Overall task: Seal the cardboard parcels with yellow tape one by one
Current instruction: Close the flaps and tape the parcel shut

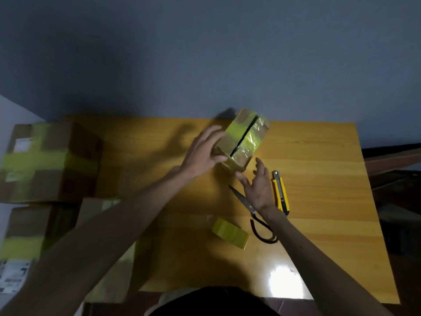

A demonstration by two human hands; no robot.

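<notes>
A small cardboard parcel [242, 138] banded with yellow tape sits tilted near the far edge of the wooden table [319, 201], a dark seam running down its middle. My left hand [204, 153] lies against its left side, thumb at the near corner. My right hand [256, 183] hovers open just below its near right corner, fingers spread, thumb tip close to the box. A roll of yellow tape [230, 233] lies on the table nearer to me.
Scissors [252, 215] lie partly under my right wrist. A yellow utility knife [281, 193] lies to their right. Larger taped cardboard boxes [50, 160] [29, 233] are stacked at the left. A flat piece of cardboard [114, 277] lies under my left forearm.
</notes>
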